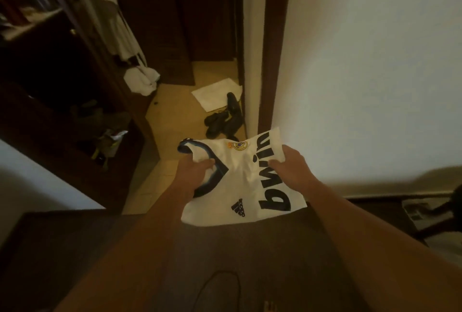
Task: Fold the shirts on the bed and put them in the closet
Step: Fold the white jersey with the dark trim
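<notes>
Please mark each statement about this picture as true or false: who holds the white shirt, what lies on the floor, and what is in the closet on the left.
1. Both hands hold the white shirt. True: the left hand grips it near the dark collar, and the right hand grips its right edge.
2. The shirt lies flat on the bed. False: it is held up in the air, folded.
3. Dark shoes lie on the floor ahead. True.
4. A white sheet lies on the floor beside the shoes. True.
5. The closet doors are shut. False: it stands open, with pale clothes hanging inside.
</notes>
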